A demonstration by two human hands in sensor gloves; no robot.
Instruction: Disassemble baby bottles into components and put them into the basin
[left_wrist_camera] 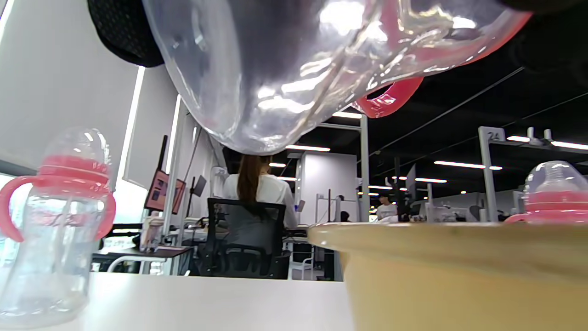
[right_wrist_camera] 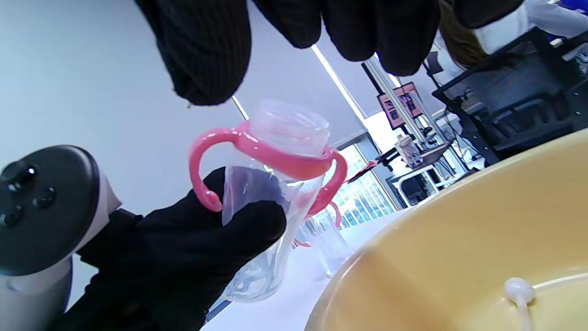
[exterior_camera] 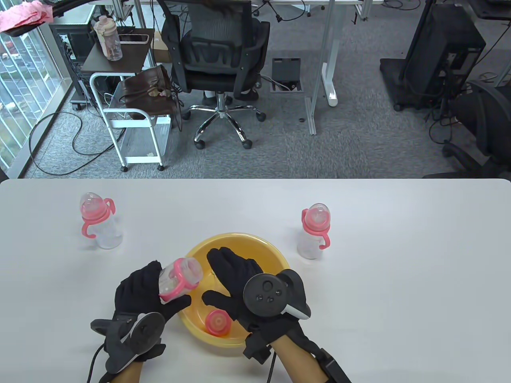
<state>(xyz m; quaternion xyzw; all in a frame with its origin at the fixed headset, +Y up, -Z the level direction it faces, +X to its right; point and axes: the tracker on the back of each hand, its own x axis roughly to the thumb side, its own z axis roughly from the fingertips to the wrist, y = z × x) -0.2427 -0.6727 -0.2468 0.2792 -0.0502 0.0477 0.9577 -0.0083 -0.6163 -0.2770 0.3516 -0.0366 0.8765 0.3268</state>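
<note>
My left hand (exterior_camera: 161, 291) grips a clear bottle body (exterior_camera: 179, 278) with its pink handle ring still on and its neck uncapped, tilted at the yellow basin's (exterior_camera: 235, 236) left rim. In the right wrist view the left hand (right_wrist_camera: 183, 257) wraps the bottle (right_wrist_camera: 275, 184). My right hand (exterior_camera: 217, 277) hovers over the basin with spread, straight fingers (right_wrist_camera: 206, 46), holding nothing. A pink screw collar (exterior_camera: 218, 322) lies in the basin, and a straw with a white ball end (right_wrist_camera: 519, 290) rests on its floor. In the left wrist view the held bottle (left_wrist_camera: 275, 69) fills the top.
Two assembled bottles stand on the white table: one at the left (exterior_camera: 100, 225) (left_wrist_camera: 55, 220), one right of the basin (exterior_camera: 314, 231) (left_wrist_camera: 556, 193). Beyond the table's far edge are an office chair (exterior_camera: 215, 60) and a white cart (exterior_camera: 131, 119).
</note>
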